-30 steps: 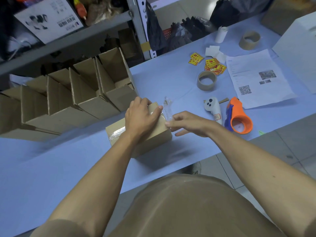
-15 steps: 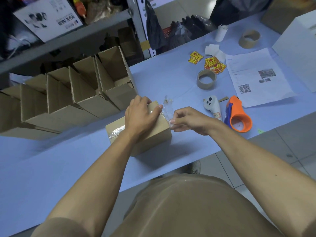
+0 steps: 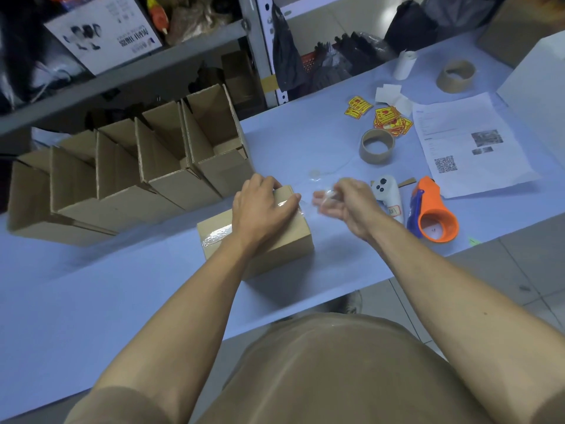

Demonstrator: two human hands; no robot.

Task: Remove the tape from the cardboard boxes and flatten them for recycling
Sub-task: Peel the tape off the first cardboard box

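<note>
A small closed cardboard box (image 3: 284,240) sits on the blue table (image 3: 91,301), with clear tape (image 3: 215,235) still shining along its left top edge. My left hand (image 3: 260,206) lies on top of the box, fingers curled over its far edge and thumb at its right end. Just right of the box, my right hand (image 3: 342,200) is blurred and pinches a crumpled strip of clear tape (image 3: 327,194) lifted off the box.
A row of opened cardboard boxes (image 3: 137,172) lies on its side at the back left. To the right are two tape rolls (image 3: 376,145), a white controller (image 3: 386,192), an orange tape dispenser (image 3: 432,214), yellow stickers (image 3: 388,117), a printed sheet (image 3: 467,142) and a white box (image 3: 538,87).
My right hand has pulled the tape strip away from the box's right end, moving right and slightly up. My left hand stays on the box.
</note>
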